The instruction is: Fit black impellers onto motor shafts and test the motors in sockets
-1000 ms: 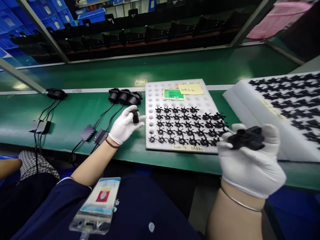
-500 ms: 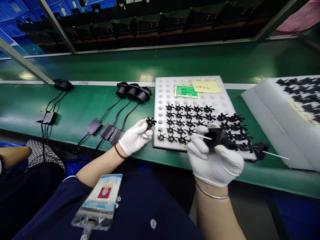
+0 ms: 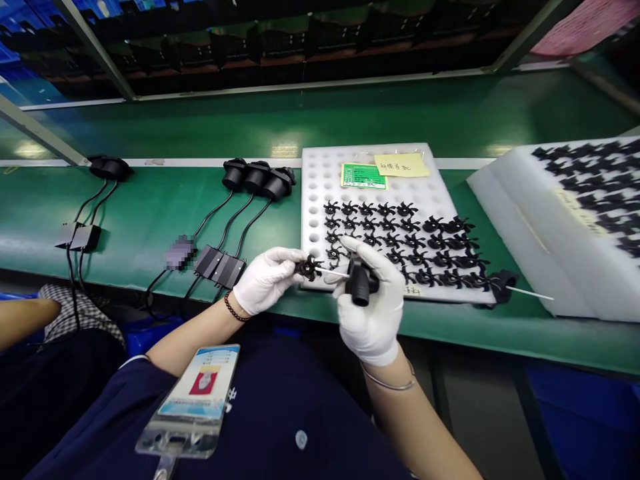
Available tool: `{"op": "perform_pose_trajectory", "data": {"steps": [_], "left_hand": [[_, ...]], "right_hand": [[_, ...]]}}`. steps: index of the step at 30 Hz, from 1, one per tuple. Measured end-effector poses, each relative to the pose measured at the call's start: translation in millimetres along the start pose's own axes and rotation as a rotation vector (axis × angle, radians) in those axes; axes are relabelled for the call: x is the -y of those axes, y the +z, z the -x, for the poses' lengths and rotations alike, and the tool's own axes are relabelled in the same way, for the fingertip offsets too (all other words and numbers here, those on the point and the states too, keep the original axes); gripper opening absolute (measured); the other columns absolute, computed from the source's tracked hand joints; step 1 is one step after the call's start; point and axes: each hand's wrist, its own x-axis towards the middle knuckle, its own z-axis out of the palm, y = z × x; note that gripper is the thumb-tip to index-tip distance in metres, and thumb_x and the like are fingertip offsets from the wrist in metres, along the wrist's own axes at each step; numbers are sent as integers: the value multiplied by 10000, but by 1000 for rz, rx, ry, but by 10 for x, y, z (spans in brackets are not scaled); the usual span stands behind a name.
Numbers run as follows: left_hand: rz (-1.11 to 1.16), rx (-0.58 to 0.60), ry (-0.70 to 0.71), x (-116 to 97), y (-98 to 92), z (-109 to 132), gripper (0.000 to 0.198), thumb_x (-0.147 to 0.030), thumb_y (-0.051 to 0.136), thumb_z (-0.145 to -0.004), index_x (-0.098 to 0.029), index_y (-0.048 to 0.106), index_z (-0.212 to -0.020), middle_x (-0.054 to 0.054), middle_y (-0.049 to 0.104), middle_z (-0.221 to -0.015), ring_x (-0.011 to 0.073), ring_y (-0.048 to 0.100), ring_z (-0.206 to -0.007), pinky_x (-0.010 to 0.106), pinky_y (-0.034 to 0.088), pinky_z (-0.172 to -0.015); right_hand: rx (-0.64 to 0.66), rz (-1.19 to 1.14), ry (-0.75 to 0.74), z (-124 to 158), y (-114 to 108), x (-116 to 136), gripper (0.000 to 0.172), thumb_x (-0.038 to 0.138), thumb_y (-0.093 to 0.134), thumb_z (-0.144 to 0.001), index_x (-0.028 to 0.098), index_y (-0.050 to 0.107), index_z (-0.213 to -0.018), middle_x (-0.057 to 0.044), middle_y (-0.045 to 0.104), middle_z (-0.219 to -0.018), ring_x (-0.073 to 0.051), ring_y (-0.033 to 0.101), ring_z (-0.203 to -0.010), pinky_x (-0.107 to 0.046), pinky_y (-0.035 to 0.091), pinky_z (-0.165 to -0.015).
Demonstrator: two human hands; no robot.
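Both of my hands wear white gloves. Between thumb and fingers, my left hand (image 3: 270,279) pinches a small black impeller (image 3: 311,268) with curved blades. My right hand (image 3: 373,313) is closed round a black pump housing (image 3: 361,281). A thin white shaft (image 3: 333,272) sticks out of the housing toward the left, and its tip meets the middle of the impeller. Behind my hands lies a white foam tray (image 3: 313,173) with rows of black impellers (image 3: 387,225). My right hand hides part of the nearest rows.
Another housing (image 3: 501,287) with a white shaft lies at the tray's right corner. A foam block (image 3: 540,247) stands at the right. Black pumps (image 3: 257,177) with cables and boxes (image 3: 220,265) lie left of the tray. Another person's arm (image 3: 27,320) shows at far left.
My right hand has moved left with the housing and turned it, bringing its shaft to the impeller. My left hand still holds the impeller, now turned toward the shaft. The view has shifted slightly.
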Motion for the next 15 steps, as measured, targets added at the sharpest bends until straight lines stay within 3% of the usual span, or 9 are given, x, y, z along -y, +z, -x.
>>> {"op": "perform_pose_trajectory", "data": {"steps": [5,8,12,15], "left_hand": [[-18,6,95,5,17,29,486,-355,1060,-613,-137,677,-818,38,777,-991,135,759,-825,222,656,-710],[-60,0,113,-8,17,47,495,-387,1038,-659,-149,652,-857,55,797,-1039,178,790,-898,276,690,-765],[-167,14,220,-19,-6,63,432,-460,961,-772,-165,664,-881,85,819,-1069,249,809,-1020,350,709,-806],[-329,25,407,-36,-11,81,315,-448,885,-870,-175,729,-901,93,833,-1082,256,811,-1070,397,696,-936]], "right_hand": [[118,102,-387,-29,-12,-179,636,306,734,-891,294,555,-1501,-142,636,-1482,-377,659,-1349,-608,612,-1084],[141,151,-493,-37,-14,-186,721,232,701,-915,302,476,-1595,-141,605,-1531,-355,620,-1409,-589,584,-1143],[138,211,-490,-22,-26,-176,709,272,698,-930,305,470,-1600,-145,614,-1519,-364,611,-1422,-582,597,-1128],[105,183,-371,14,-23,-194,618,354,687,-964,295,508,-1553,-158,631,-1495,-347,724,-1246,-526,675,-982]]}}
